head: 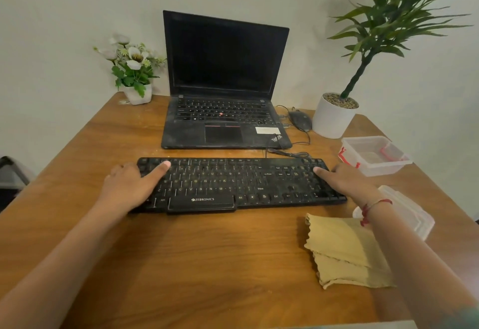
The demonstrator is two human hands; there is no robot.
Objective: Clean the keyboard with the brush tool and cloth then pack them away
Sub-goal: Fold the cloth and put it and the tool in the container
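Head view: laptop [225, 82] behind keyboard [233, 181]; cloth [344, 251] beside.

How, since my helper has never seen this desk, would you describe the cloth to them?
On the wooden table, find the black keyboard and look nearer the person from its right end. The cloth lies there: folded, beige, wavy-edged fabric, unlike the clear plastic lid beside it.

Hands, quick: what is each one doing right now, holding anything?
Left hand: grips the left end of the keyboard, thumb across the keys.
Right hand: grips the right end, thumb on the keys.
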